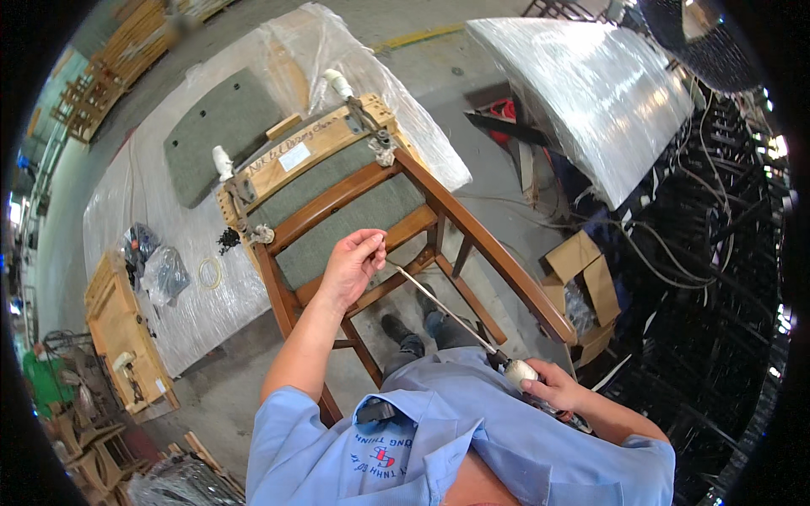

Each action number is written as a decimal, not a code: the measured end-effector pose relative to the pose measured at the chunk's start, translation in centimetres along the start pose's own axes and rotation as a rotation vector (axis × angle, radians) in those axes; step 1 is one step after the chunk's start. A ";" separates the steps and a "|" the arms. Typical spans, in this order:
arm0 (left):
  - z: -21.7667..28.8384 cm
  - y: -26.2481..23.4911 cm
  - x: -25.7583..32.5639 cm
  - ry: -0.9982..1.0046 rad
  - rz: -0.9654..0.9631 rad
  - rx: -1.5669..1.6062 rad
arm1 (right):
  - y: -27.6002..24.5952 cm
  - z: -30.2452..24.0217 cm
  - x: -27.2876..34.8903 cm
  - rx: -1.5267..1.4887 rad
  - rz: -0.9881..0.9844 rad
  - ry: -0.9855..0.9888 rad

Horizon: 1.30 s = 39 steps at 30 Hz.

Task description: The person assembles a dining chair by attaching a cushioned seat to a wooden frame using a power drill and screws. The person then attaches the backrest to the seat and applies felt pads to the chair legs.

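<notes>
My right hand [553, 388] is wrapped around a screwdriver [521, 372] with a pale wrapped body, probably powered, at my right side. Its long thin bit [447, 309] slants up and left toward my left hand [353, 263]. The fingers of that hand are pinched together near the bit's tip; anything between them is too small to name. Beneath both hands is a brown wooden chair frame [498, 257] with a grey-green padded panel [363, 207]. A wooden jig board [291, 160] with two white-handled toggle clamps [339, 84] lies against the frame's far side.
A plastic-covered table [202, 325] carries a loose grey-green panel [221, 135], a plastic bag [166, 274], a tape ring [210, 272] and small black pieces [228, 240]. Another jig [126, 329] stands left. At right are an open carton [582, 287], a wrapped panel [591, 93] and loose cables [666, 228].
</notes>
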State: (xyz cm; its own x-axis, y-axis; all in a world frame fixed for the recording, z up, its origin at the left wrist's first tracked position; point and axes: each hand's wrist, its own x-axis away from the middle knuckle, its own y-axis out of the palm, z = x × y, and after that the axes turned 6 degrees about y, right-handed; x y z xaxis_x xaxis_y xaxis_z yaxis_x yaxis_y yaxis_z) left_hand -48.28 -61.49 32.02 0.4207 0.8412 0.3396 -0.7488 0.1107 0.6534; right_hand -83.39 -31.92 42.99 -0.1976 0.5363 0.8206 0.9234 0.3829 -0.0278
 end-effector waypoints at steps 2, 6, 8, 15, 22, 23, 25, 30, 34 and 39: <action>-0.5 -0.4 -0.4 -0.027 0.027 -0.016 | -0.2 1.2 -0.6 -0.071 -0.022 0.101; -0.1 -1.0 -1.3 -0.046 0.082 -0.116 | -1.6 -0.2 -5.0 -0.085 -0.073 -0.028; 0.3 -1.0 -2.5 -0.026 0.134 -0.136 | -2.6 -0.5 -8.2 -0.105 -0.139 -0.050; -0.2 -3.3 -6.1 0.019 0.257 -0.305 | -4.1 0.2 -19.2 -0.162 -0.287 -0.176; -0.4 -4.7 -7.0 0.052 0.341 -0.453 | -5.7 -1.1 -24.1 -0.318 -0.579 0.012; -0.3 -4.6 -7.4 0.049 0.330 -0.506 | -5.4 0.0 -24.5 -0.397 -0.615 0.068; 0.1 -4.8 -7.5 0.050 0.318 -0.524 | -5.2 0.2 -24.9 -0.553 -0.700 0.171; 0.6 -5.0 -7.3 0.091 0.331 -0.390 | -5.1 1.2 -25.8 -0.824 -0.796 0.181; -1.0 -3.4 -7.7 0.001 0.156 -0.493 | -3.7 4.2 -25.4 -0.915 -0.644 -0.003; -2.6 -3.6 -7.6 -0.058 0.160 -0.817 | -3.7 3.6 -25.9 -0.875 -0.411 -0.205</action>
State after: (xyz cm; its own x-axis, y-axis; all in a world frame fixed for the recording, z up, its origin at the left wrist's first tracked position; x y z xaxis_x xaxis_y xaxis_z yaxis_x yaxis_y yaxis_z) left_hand -50.14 -66.93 25.35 0.2862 0.8535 0.4354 -0.9284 0.3595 -0.0943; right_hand -82.87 -44.51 19.77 -0.5343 0.6380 0.5545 0.6713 -0.0784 0.7370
